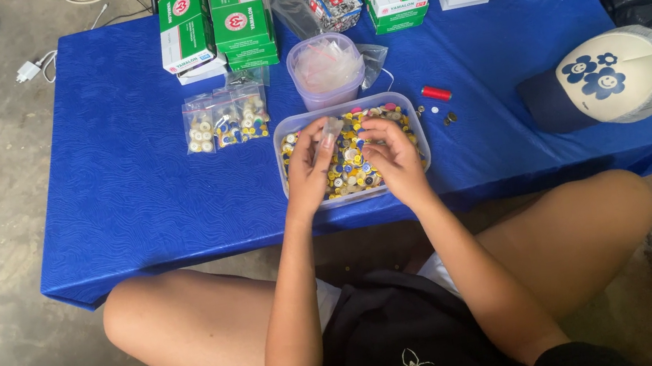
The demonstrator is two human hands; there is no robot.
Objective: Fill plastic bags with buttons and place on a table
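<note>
At frame centre, over the clear tub [290, 181] of coloured buttons [352, 172], my left hand [310, 164] pinched a small clear bag [330, 132]; my right hand [392, 150] rested curled on the buttons, grip unclear.

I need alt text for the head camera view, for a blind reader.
Left hand holds a small clear bag over a tray of colourful buttons; right hand picks among them. The tray sits on a blue table.
</note>
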